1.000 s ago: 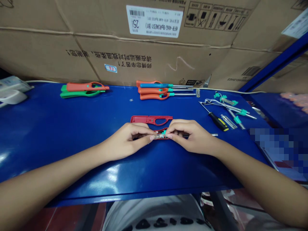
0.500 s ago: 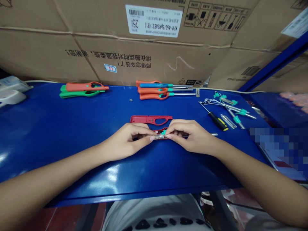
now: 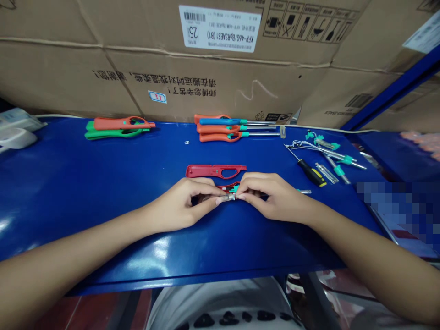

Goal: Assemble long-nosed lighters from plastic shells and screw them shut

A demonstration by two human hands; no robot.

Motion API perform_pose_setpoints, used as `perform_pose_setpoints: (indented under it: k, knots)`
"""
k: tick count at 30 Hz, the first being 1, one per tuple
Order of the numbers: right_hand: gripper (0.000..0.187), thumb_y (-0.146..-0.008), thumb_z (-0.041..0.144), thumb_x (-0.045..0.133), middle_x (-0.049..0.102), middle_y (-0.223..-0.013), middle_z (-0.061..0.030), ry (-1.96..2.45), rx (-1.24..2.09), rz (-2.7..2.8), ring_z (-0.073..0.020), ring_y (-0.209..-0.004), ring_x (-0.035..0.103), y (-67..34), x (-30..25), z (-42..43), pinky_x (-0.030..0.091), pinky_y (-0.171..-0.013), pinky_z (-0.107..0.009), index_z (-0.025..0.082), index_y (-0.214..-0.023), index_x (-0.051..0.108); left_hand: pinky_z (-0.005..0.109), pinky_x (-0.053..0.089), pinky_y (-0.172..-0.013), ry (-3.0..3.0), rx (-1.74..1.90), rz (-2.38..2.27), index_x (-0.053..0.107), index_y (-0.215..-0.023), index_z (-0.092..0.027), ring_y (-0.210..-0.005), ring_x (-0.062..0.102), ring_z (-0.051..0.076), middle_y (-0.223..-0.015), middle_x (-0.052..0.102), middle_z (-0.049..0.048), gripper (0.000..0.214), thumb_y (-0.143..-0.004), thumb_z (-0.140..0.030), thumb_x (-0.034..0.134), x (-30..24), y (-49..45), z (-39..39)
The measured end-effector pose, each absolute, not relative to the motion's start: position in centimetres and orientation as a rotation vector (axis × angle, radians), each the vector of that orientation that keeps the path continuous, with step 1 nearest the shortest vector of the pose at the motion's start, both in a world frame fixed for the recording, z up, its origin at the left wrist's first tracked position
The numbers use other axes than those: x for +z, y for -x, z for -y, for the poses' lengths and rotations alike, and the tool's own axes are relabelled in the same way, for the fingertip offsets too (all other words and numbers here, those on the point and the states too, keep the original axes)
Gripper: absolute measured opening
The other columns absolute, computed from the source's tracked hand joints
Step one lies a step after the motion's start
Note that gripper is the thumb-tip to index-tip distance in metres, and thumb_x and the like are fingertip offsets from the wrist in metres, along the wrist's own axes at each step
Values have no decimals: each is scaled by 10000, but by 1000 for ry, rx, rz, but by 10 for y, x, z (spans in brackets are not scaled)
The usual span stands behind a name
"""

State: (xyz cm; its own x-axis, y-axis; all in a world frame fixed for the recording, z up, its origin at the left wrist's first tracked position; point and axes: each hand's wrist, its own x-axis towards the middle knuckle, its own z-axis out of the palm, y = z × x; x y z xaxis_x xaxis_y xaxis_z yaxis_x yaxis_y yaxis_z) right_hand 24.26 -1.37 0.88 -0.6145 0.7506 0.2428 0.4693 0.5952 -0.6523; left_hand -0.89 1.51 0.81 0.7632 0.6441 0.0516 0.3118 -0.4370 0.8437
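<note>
My left hand (image 3: pixel 188 200) pinches a small clear fuel tank (image 3: pixel 227 197), most of it hidden under the fingers. At the tank's right end the fingertips of my right hand (image 3: pixel 266 196) are pressed together; what small part they grip is hidden. Just behind the fingertips lies a red lighter half-shell (image 3: pixel 225 187) with green parts in it, largely covered by both hands. A metal tube (image 3: pixel 305 191) sticks out to the right of my right hand. The other red half-shell (image 3: pixel 216 171) rests on the blue table beyond, inner side up.
Several lighters (image 3: pixel 220 129) with metal tubes lie at the back, and orange and green handle shells (image 3: pixel 118 126) at the back left. To the right are a screwdriver (image 3: pixel 311 173), a loose clear tank (image 3: pixel 327 173) and tube assemblies (image 3: pixel 338 156). A cardboard box (image 3: pixel 154 59) stands behind.
The fuel tank has come slightly towards me, off the red half-shell, and its right end shows more. Both hands have shifted only a little.
</note>
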Motion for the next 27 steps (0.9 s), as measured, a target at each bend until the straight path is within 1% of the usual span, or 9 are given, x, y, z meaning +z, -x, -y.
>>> perform_pose_setpoints:
  k: [3,7,11,15,18,21,27]
  knots:
    - [127,-992,171,550,666,-872,-28,953,741,2328,-137,-801,601,-243,8,14,457,-720,-265,199,-907,640,254,509,-721,-2071,460,-707,755,-1183,-177,-800,665,157,-949,729,66,298,-988,-293,563,8,9,-14]
    - [119,-981,194,571,661,-855,-30,1003,762,2277,-117,-720,580,-243,8,14,457,-656,-246,189,-903,660,243,508,-707,-2067,484,-702,761,-1156,-167,-801,668,154,-942,730,68,286,-985,-290,568,8,8,-13]
    - [101,-948,204,597,650,-848,-31,1079,819,2164,-86,-625,540,-242,9,15,442,-569,-219,174,-895,676,224,505,-647,-2000,564,-749,762,-1145,-152,-774,669,147,-947,745,77,282,-963,-310,615,7,6,-11]
    - [105,-924,224,614,624,-818,-26,1125,899,2064,-81,-605,521,-242,10,14,413,-511,-205,164,-870,681,221,526,-628,-1969,687,-808,780,-1100,-140,-771,679,152,-960,753,98,271,-921,-315,679,7,6,-11]
    - [119,-912,275,645,597,-782,-12,1170,994,1945,-91,-615,512,-241,7,13,406,-512,-212,171,-865,683,216,525,-606,-2027,758,-811,790,-1076,-134,-752,678,149,-939,754,103,246,-907,-283,694,7,7,-11]
    - [136,-898,306,666,605,-798,-14,1182,1098,1847,-103,-638,519,-241,5,12,414,-536,-233,175,-866,685,215,521,-599,-2063,787,-805,794,-1086,-132,-737,673,146,-909,746,98,245,-907,-267,695,7,7,-12]
    - [118,-889,289,680,614,-846,-22,1150,1181,1793,-109,-679,530,-240,1,10,414,-567,-248,179,-854,701,196,499,-572,-2068,790,-779,791,-1114,-139,-695,653,122,-871,724,73,259,-916,-273,690,4,6,-12]
